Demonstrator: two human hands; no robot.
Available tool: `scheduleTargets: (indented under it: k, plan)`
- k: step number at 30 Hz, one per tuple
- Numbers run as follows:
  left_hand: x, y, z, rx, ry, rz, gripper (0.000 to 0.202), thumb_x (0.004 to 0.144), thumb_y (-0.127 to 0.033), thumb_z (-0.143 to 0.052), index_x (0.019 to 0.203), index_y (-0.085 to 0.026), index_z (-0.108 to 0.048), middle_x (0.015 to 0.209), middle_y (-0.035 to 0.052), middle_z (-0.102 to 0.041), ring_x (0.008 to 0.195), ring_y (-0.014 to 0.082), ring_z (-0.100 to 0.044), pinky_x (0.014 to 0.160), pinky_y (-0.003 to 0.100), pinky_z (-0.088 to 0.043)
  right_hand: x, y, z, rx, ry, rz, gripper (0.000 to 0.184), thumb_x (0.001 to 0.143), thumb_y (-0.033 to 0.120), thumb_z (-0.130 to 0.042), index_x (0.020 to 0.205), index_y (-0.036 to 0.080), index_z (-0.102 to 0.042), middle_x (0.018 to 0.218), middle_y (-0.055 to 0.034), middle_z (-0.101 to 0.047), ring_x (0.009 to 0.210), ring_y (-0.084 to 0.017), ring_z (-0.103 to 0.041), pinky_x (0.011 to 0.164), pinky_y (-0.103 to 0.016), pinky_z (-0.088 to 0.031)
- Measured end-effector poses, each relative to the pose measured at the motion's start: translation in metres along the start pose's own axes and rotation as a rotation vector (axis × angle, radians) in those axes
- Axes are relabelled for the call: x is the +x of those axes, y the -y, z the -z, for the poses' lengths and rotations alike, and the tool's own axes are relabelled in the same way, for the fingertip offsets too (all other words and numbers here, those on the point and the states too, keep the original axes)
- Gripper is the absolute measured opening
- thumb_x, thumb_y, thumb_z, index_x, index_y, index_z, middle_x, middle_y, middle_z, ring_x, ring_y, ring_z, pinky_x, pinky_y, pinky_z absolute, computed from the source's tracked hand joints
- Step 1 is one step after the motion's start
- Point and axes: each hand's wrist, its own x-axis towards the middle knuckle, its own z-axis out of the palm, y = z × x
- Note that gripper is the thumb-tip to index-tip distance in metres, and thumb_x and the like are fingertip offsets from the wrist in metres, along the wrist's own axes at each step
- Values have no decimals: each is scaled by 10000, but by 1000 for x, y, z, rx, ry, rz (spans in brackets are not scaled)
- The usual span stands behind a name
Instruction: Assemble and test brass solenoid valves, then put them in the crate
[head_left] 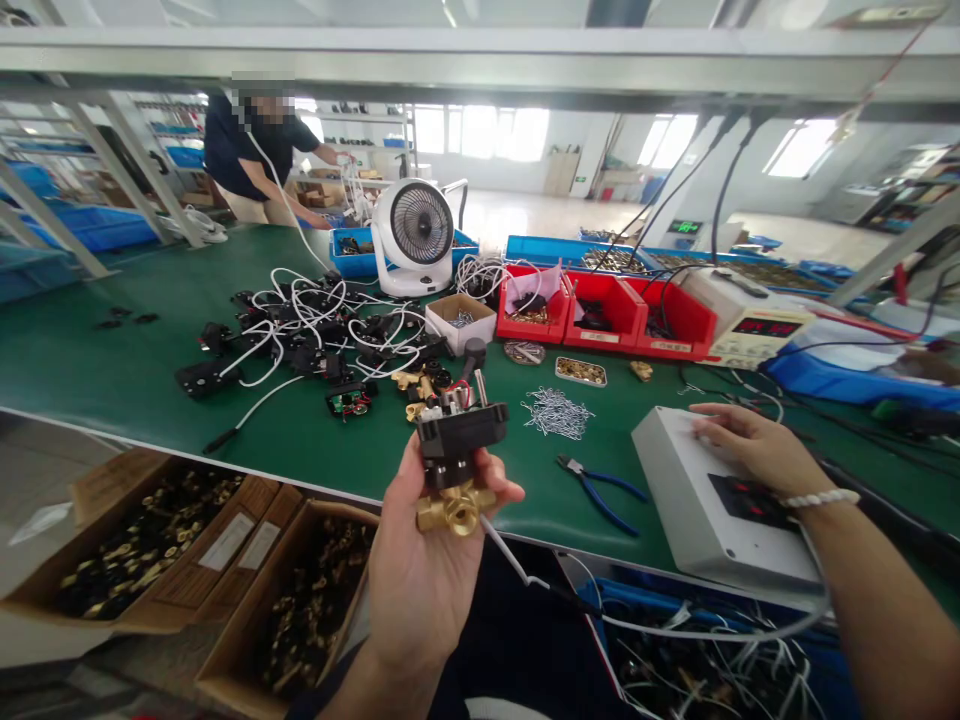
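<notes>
My left hand (420, 570) is raised over the table's front edge, its fingers closed on a black switch unit with a brass valve fitting (457, 455) at its bottom; a white cable hangs from it. My right hand (750, 445) rests flat on a white box (697, 500) with a red digital display, fingers spread on its top. Blue-handled pliers (600, 485) lie on the green table (150, 350) between the two hands. A heap of small metal clips (559, 412) lies just behind the pliers.
Several black units with white cables (315, 335) are piled mid-table beside a white fan (416, 235). Red bins (607, 310), a power supply (750, 325) and blue trays stand at the back. Cardboard boxes of brass fittings (150, 540) sit below. Another person (255, 160) works far left.
</notes>
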Motion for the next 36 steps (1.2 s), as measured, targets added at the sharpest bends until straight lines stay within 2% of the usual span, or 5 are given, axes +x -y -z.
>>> scheduleTargets:
  k: [8,14,23,27,36]
  plan:
    - [-1,-3,-3,1,8,-6,373,998,-342,-432,929,-124,-727,809,84,-687,731,157,-679,689,283,-616,-1,1,-1,-9,7,-5,560,492,616,-603,877,221,-701,1019,-111,-732,1002,-365,-625,959,-485,-425]
    - [-1,-2,10,-347,165,340,319,965,-304,-494,906,-82,-715,783,55,-677,558,49,-615,720,224,-619,-1,-1,-1,24,25,-5,575,496,617,-627,903,217,-693,1031,-111,-729,1013,-357,-627,968,-477,-425]
    - [-7,3,6,-568,309,467,172,892,-132,-575,779,-78,-693,720,37,-718,562,67,-660,816,318,-633,-2,3,-1,-24,88,-6,675,477,656,-642,985,214,-701,1008,-95,-717,940,-333,-637,888,-449,-461]
    - [-6,5,5,-725,304,555,145,902,-98,-546,953,-101,-682,749,14,-727,560,61,-653,781,336,-641,3,0,-1,-72,76,2,672,483,674,-624,973,223,-710,935,-82,-720,887,-327,-642,830,-447,-471]
    - [-10,12,4,-467,259,466,96,847,-189,-655,875,-110,-703,716,6,-702,586,80,-648,757,249,-606,7,-1,-4,-73,-37,3,542,488,645,-605,814,225,-712,811,-87,-727,826,-321,-632,757,-434,-458]
